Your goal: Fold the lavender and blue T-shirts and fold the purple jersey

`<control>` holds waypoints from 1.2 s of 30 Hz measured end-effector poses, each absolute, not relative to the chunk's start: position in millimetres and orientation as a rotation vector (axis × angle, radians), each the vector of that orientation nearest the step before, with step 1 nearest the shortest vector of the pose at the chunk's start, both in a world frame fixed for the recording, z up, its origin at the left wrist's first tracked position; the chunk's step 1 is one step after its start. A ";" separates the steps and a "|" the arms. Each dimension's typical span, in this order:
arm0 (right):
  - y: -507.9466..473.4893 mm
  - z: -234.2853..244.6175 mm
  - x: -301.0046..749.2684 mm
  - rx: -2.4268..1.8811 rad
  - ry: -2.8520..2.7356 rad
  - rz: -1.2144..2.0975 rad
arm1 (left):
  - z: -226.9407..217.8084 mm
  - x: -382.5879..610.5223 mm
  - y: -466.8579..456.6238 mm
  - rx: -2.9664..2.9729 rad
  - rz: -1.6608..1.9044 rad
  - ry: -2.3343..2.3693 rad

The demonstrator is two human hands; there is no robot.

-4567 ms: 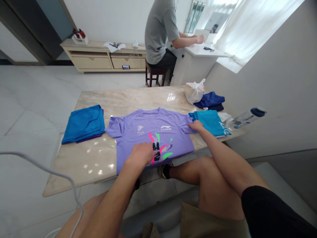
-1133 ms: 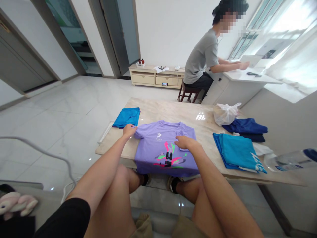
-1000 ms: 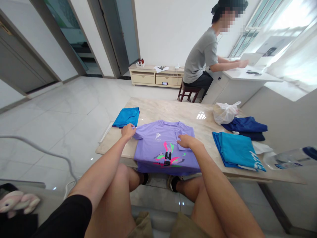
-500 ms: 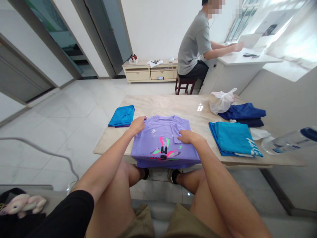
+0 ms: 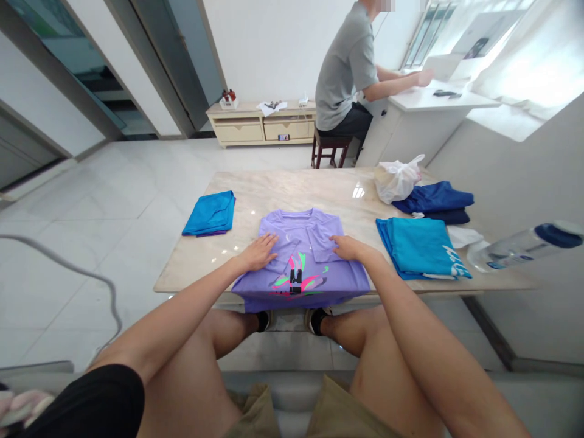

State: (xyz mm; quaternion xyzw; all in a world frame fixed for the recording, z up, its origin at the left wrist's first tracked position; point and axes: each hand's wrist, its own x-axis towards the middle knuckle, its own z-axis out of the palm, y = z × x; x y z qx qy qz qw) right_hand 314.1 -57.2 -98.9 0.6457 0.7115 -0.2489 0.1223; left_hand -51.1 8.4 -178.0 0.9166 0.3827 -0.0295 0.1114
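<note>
A purple T-shirt [image 5: 301,267] with a bright printed pattern lies on the marble-topped table [image 5: 292,188], collar pointing away from me. Its lower part hangs over the near edge. Both sleeves are turned in across its front. My left hand [image 5: 261,251] lies flat on the left sleeve, fingers stretched out. At the shirt's right side my right hand [image 5: 349,248] rests with its fingertips on the cloth, by the folded-in right sleeve. Its fingers look loosely extended, with nothing clearly gripped.
A folded blue garment [image 5: 210,213] lies left. On the right are a folded teal shirt [image 5: 417,246], dark blue clothes [image 5: 438,201], a white plastic bag [image 5: 398,179] and a clear bottle [image 5: 515,249]. Beyond the table, a person [image 5: 349,67] sits on a stool at a white desk.
My left hand has brought the left sleeve inward over the shirt's front and now lies flat on it. My right hand has shifted slightly outward from the right sleeve. The view has moved slightly.
</note>
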 end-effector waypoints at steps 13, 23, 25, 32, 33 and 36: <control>-40.1 -159.8 345.2 1.764 2.579 -0.404 | -177.3 -75.2 33.9 2.698 -0.323 1.281; -67.3 -58.1 277.9 1.951 2.727 -0.273 | -22.9 -8.7 -45.3 2.518 -0.307 1.289; -103.7 -28.8 258.2 2.002 2.728 -0.180 | -4.3 -5.3 -90.7 2.546 -0.195 1.269; -295.0 -52.7 242.6 2.502 2.663 0.175 | -34.9 -69.6 -239.9 2.486 0.526 1.597; -316.4 -64.6 238.5 2.604 2.647 0.218 | -43.7 -75.0 -252.4 2.435 0.651 1.570; -356.9 -86.9 216.2 2.722 2.586 0.150 | -57.4 -72.7 -276.1 2.316 0.842 1.475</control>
